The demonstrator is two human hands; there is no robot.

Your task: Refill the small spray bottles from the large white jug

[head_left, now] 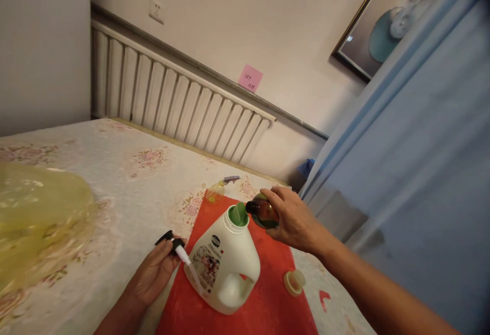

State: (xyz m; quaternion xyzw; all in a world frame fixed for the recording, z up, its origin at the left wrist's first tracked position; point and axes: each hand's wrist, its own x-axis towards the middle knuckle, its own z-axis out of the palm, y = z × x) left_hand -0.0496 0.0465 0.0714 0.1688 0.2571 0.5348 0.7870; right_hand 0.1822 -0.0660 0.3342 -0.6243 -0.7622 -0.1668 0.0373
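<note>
My right hand (293, 217) grips a dark amber bottle (265, 211), tipped sideways with its black neck at the mouth of a large white detergent jug (233, 261). A green spout (239, 214) shows inside the jug's opening. Whether liquid flows cannot be made out. The jug stands on a red mat (268, 294), its printed label facing left. In my left hand (158, 268), fingers closed, is a black pump head (175, 244) with a white stem and clear dip tube reaching down in front of the jug's label.
A pale cap (294, 282) lies on the mat's right side, near a small red scrap (324, 300) on the floral tablecloth (126, 192). A clear spray bottle (216, 191) stands behind the jug. A yellow translucent bag (42, 222) sits at left; a blue curtain (421, 171) hangs right.
</note>
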